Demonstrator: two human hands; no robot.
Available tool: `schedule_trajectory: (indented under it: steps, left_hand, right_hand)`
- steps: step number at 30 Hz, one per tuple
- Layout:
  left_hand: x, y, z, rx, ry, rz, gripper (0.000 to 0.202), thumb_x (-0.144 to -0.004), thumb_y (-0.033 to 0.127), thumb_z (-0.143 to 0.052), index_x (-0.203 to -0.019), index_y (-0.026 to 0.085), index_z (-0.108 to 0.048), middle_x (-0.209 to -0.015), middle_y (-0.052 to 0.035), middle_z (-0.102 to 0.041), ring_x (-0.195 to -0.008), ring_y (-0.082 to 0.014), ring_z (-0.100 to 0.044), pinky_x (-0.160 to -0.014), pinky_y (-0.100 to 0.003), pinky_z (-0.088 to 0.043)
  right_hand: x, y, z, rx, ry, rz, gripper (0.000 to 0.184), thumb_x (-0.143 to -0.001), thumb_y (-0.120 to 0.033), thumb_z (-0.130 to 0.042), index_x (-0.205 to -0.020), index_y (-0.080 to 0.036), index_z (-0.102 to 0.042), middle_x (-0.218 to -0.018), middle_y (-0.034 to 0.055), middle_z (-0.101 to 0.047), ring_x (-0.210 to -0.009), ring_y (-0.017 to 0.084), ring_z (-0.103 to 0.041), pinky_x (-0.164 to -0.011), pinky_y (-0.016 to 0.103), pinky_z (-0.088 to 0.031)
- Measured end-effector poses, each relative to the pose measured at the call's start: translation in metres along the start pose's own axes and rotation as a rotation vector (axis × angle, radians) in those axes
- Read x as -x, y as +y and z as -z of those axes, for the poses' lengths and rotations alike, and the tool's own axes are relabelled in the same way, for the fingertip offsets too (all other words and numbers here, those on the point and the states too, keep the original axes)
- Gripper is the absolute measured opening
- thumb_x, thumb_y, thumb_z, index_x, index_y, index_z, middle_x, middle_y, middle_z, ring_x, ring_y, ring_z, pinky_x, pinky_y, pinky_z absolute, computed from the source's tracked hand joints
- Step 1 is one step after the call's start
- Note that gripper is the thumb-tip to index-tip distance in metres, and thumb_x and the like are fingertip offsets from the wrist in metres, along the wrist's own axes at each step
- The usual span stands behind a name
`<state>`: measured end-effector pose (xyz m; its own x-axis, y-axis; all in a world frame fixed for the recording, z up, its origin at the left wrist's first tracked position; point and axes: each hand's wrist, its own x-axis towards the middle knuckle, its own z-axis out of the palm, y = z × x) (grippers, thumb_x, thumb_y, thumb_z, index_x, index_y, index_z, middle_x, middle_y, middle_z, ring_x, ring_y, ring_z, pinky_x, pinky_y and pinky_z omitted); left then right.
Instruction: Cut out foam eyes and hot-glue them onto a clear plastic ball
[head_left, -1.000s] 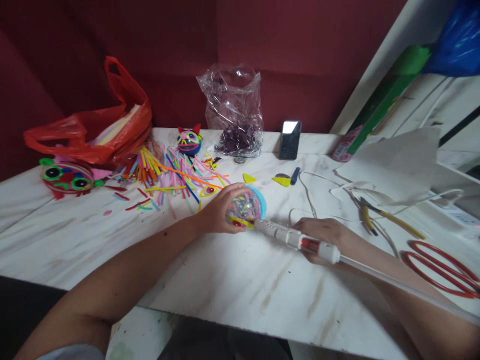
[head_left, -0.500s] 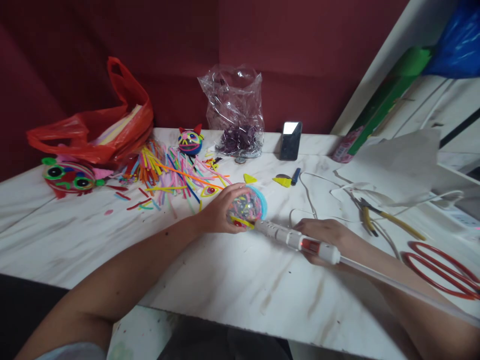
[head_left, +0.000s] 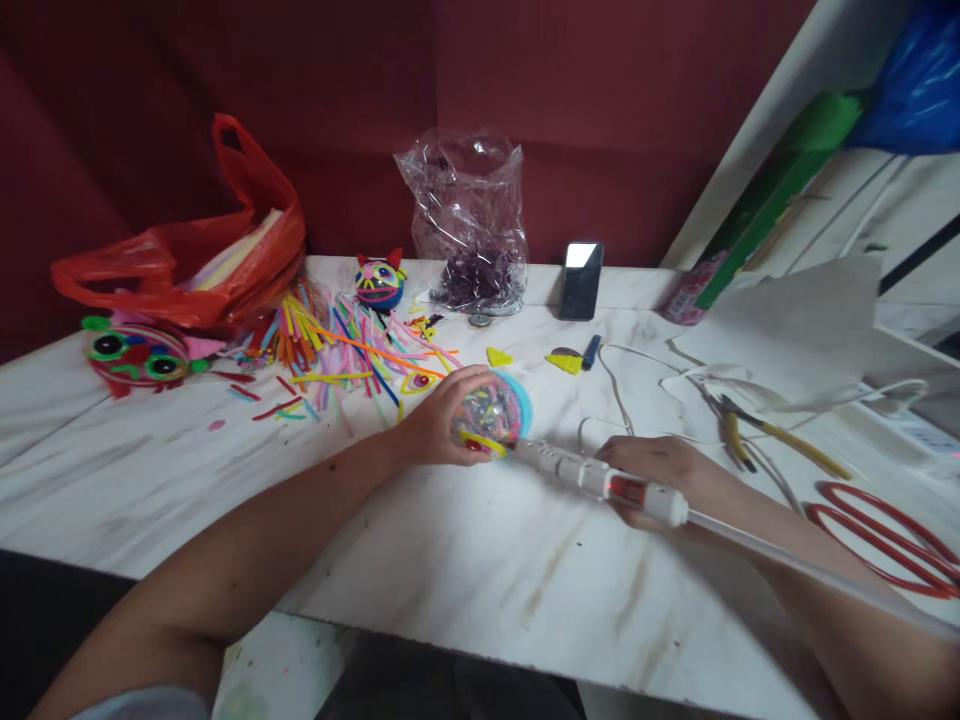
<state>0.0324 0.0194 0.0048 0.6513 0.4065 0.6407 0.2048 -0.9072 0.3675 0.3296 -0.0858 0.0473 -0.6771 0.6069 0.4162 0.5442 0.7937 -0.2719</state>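
My left hand [head_left: 450, 418] is wrapped round a clear plastic ball [head_left: 487, 408] with coloured bits showing through it and a light-blue fuzzy band on its right side. A yellow-edged eye piece with a red centre [head_left: 480, 443] sits at the ball's near side. My right hand [head_left: 649, 470] grips a white hot glue gun [head_left: 577, 472], its nozzle pointing left at the ball's lower edge beside the yellow piece. Whether the nozzle touches it I cannot tell. A clear glue stick [head_left: 795, 568] runs out of the gun's rear, over my right forearm.
Pipe cleaners [head_left: 352, 345] lie heaped at the left beside a red plastic bag [head_left: 187, 260] and a decorated ball [head_left: 142, 355]. A phone [head_left: 581, 282] leans at the back. Pliers [head_left: 787, 443], red-handled scissors [head_left: 885, 535] and a white cord [head_left: 619, 385] lie right.
My right hand and the glue gun have shifted very slightly to the right. The ball has turned a little in my left hand, its blue band moving slightly left.
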Motion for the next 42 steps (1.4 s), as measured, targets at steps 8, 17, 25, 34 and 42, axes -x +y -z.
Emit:
schedule_trajectory:
  steps: [8, 17, 25, 34, 42]
  left_hand:
    - [0.002, 0.003, 0.000, -0.005, -0.052, 0.031, 0.092, -0.062, 0.038, -0.079, -0.141, 0.022, -0.034, -0.142, -0.0191, -0.037, -0.133, -0.0362, -0.039, -0.109, -0.052, -0.036]
    - [0.001, 0.002, 0.000, -0.012, -0.030, -0.003, 0.094, -0.062, 0.039, -0.080, -0.141, 0.021, -0.032, -0.140, -0.0195, -0.039, -0.133, -0.0357, -0.039, -0.109, -0.051, -0.036]
    - [0.002, 0.002, -0.001, -0.001, -0.038, 0.021, 0.093, -0.062, 0.037, -0.080, -0.141, 0.021, -0.034, -0.141, -0.0197, -0.039, -0.133, -0.0367, -0.039, -0.109, -0.053, -0.035]
    - [0.002, -0.001, -0.002, 0.065, 0.074, 0.084, 0.092, -0.058, 0.037, -0.082, -0.136, 0.019, -0.038, -0.136, -0.0189, -0.045, -0.130, -0.0359, -0.043, -0.107, -0.051, -0.037]
    - [0.004, 0.005, 0.001, 0.149, 0.085, 0.282, 0.090, -0.057, 0.036, -0.082, -0.135, 0.018, -0.040, -0.138, -0.0171, -0.045, -0.129, -0.0348, -0.044, -0.108, -0.049, -0.036]
  right_hand:
    - [-0.009, -0.003, -0.006, -0.088, 0.013, 0.045, 0.010, -0.088, -0.018, -0.047, -0.081, -0.020, -0.053, -0.074, 0.0058, -0.062, -0.064, 0.014, -0.058, -0.056, 0.023, -0.045]
    - [-0.003, -0.002, 0.001, -0.052, -0.037, 0.000, 0.015, -0.089, -0.022, -0.048, -0.076, -0.019, -0.055, -0.072, 0.0051, -0.061, -0.063, 0.014, -0.058, -0.056, 0.024, -0.044]
    - [-0.006, -0.005, -0.005, -0.057, 0.007, -0.028, 0.017, -0.089, -0.021, -0.045, -0.074, -0.020, -0.051, -0.066, 0.0026, -0.056, -0.055, 0.013, -0.052, -0.051, 0.024, -0.040]
    - [0.005, 0.006, 0.025, 0.138, 0.044, -0.111, 0.013, -0.088, -0.025, -0.047, -0.076, -0.021, -0.048, -0.065, 0.0006, -0.055, -0.055, 0.013, -0.055, -0.052, 0.023, -0.038]
    - [0.007, 0.050, 0.024, 0.682, -0.290, -0.820, 0.012, -0.083, -0.025, -0.048, -0.087, -0.016, -0.056, -0.095, 0.0118, -0.065, -0.077, 0.025, -0.065, -0.054, 0.028, -0.033]
